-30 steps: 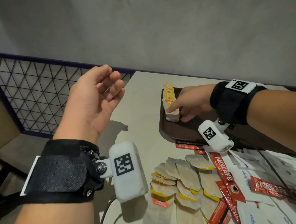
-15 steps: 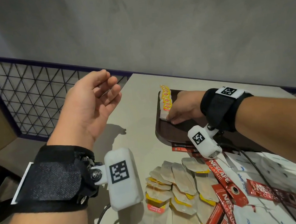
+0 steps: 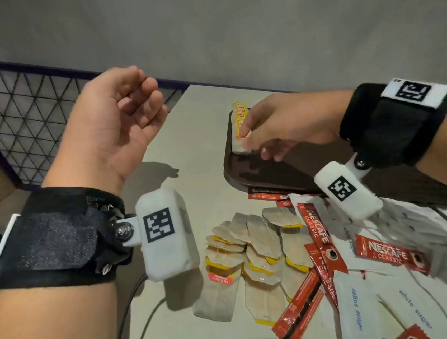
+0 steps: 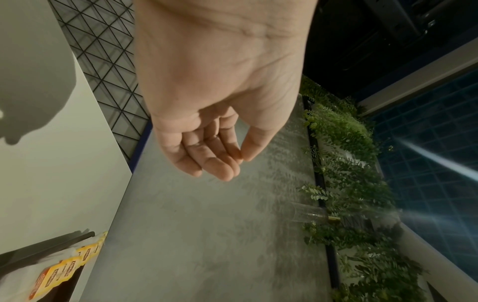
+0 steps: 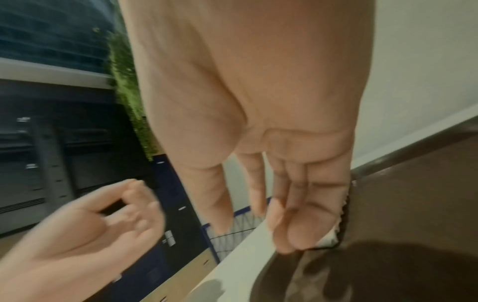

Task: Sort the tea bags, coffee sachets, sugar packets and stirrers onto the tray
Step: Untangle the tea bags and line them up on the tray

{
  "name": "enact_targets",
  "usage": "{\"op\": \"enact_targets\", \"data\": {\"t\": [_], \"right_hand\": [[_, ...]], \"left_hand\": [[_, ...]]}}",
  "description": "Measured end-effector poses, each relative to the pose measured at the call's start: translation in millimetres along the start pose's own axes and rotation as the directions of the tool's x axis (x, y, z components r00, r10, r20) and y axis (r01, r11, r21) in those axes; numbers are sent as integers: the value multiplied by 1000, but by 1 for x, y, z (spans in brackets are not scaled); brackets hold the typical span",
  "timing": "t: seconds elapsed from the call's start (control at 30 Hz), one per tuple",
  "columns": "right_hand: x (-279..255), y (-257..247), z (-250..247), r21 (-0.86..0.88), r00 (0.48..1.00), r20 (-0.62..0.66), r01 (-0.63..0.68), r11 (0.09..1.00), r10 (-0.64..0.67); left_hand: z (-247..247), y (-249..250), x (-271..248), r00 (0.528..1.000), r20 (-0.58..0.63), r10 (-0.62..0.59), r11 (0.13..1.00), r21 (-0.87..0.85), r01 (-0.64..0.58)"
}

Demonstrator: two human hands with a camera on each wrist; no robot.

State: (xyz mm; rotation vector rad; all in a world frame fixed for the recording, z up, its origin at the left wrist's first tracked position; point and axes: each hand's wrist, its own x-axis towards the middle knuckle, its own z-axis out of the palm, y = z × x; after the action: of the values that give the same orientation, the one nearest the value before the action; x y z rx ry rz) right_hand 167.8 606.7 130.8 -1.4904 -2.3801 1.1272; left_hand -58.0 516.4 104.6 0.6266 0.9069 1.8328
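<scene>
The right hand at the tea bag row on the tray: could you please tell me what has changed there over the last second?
The right hand was pressing the near end of the tea bag row with a forefinger; it has lifted slightly, and its fingertips now rest lightly there without a grip. The left hand stays raised, loosely curled and empty. The row, the brown tray and the loose tea bags on the table lie as before.

Dark brown tray (image 3: 248, 176) – yellow-tagged tea bags (image 3: 239, 123) rowed along its left edge, loose tea bags (image 3: 255, 244), red coffee sachets (image 3: 321, 244), white sugar packets (image 3: 375, 308) heaped nearby
</scene>
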Motion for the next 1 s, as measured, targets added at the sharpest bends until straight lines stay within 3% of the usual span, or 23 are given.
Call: {"op": "enact_targets", "data": {"t": [0.1, 0.17, 0.27, 0.33, 0.67, 0.77, 0.83, 0.9, 1.0], "right_hand": [[-50, -6, 8, -110, 977, 155, 165, 980, -147], [-76, -6, 16, -275, 957, 223, 244, 930, -185], [-102, 2, 27, -569, 956, 232, 284, 772, -180], [-110, 11, 36, -676, 954, 198, 298, 674, -224], [-123, 30, 39, -671, 874, 48, 387, 632, -484], [-138, 31, 42, -736, 819, 175, 478, 480, -547], [-142, 37, 49, -784, 816, 297, 505, 361, -495], [-144, 38, 57, -792, 830, 352, 510, 335, -432], [-147, 39, 64, -779, 804, 335, 530, 336, -490]], "left_hand": [[1, 0, -1, 1000, 5, -3, 1000, -9, 3], [1, -1, -1, 1000, 7, -5, 1000, 0, 5], [3, -2, -1, 1000, 5, -8, 1000, 16, 8], [4, -3, -2, 1000, 4, -5, 1000, 25, 5], [6, -5, -5, 1000, 7, -1, 998, 68, 1], [6, -8, -5, 1000, 13, -5, 996, 87, 4], [7, -8, -5, 1000, 14, -8, 995, 101, 6], [7, -9, -5, 1000, 17, -10, 994, 113, 8], [7, -9, -6, 1000, 17, -8, 992, 122, 6]]}}
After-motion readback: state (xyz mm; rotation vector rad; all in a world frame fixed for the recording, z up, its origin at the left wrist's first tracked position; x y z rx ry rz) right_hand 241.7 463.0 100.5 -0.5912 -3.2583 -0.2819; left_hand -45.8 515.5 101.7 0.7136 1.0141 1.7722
